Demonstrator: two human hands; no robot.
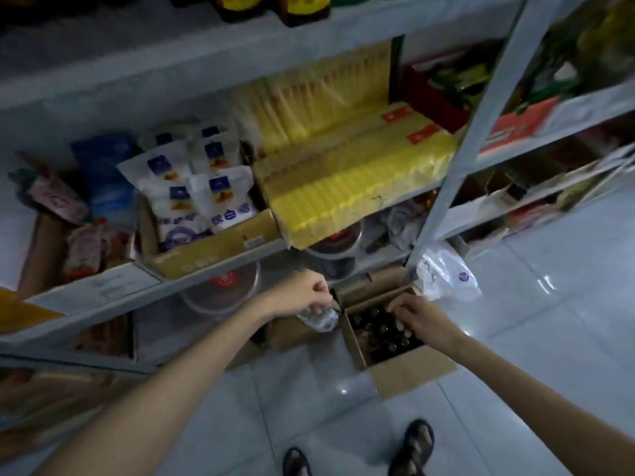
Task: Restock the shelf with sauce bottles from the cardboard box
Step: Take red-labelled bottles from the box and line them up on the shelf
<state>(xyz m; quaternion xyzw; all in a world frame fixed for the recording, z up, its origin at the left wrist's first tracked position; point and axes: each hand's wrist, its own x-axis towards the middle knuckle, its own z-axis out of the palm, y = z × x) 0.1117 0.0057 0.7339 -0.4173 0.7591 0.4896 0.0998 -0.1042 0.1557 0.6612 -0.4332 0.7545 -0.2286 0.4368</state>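
An open cardboard box (405, 371) stands on the tiled floor at the foot of the shelf unit (213, 266). Several dark sauce bottles (381, 334) stand upright inside it, seen from above. My right hand (417, 319) reaches into the box with its fingers curled over the bottle tops; whether it grips one is unclear. My left hand (302, 293) hovers at the box's left edge, closed on a crumpled piece of clear plastic wrap (319, 317). Two dark bottles with yellow labels (275, 5) stand on the top shelf.
The middle shelf holds yellow packets (350, 166), a carton of white pouches (192, 190) and red packets (86, 249). Round lidded tubs (223, 290) sit on the low shelf. A white plastic bag (446, 273) lies by the upright post. My sandalled feet (360, 451) stand on the tiles.
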